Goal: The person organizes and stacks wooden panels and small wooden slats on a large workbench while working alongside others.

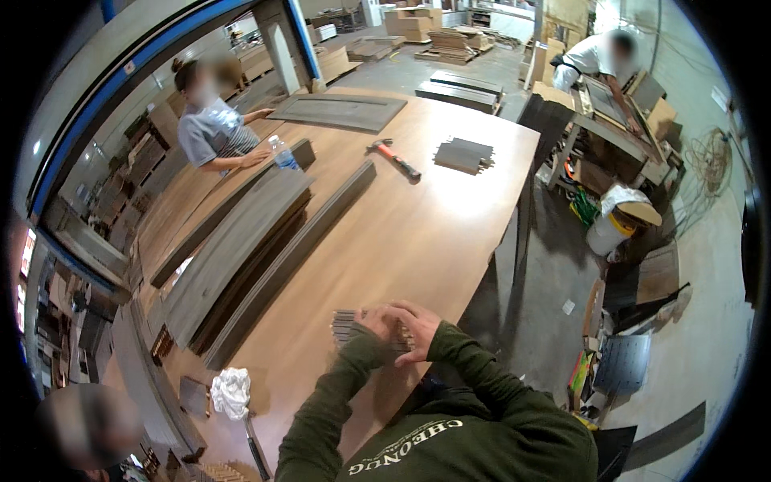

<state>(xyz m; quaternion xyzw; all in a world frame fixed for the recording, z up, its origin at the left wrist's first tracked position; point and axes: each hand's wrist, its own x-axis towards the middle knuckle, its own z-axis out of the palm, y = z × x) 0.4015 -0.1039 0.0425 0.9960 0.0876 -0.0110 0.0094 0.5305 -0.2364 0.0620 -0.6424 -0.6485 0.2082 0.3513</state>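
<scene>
Both hands at the near edge of the worktop (450, 265), over a bundle of short gray strips (344, 323) lying flat. Left hand (373, 324) on top of the bundle, fingers bent and partly hidden; cannot tell whether it grips. Right hand (415, 328) at the bundle's right end, thumb set wide from the fingers, pale peg ends showing between; cannot tell if it is clamped on them. Hands close together, fingertips nearly meeting. Dark green sleeves on both arms.

Left of the hands: a stack of long gray boards (233, 249), with a narrow long board (301, 253) close along its right side. Bottle (283, 153) near the stack's far end. Lower left: crumpled white cloth (231, 392), a dark handle (256, 450) just beside it.

Farther up: hammer (393, 159) with red and black handle, lying on its side; right of it, a second batch of gray pieces (463, 154) with pegs. Flat gray panel (337, 111) at the far edge; a person (210, 132) in a gray shirt nearby.
</scene>
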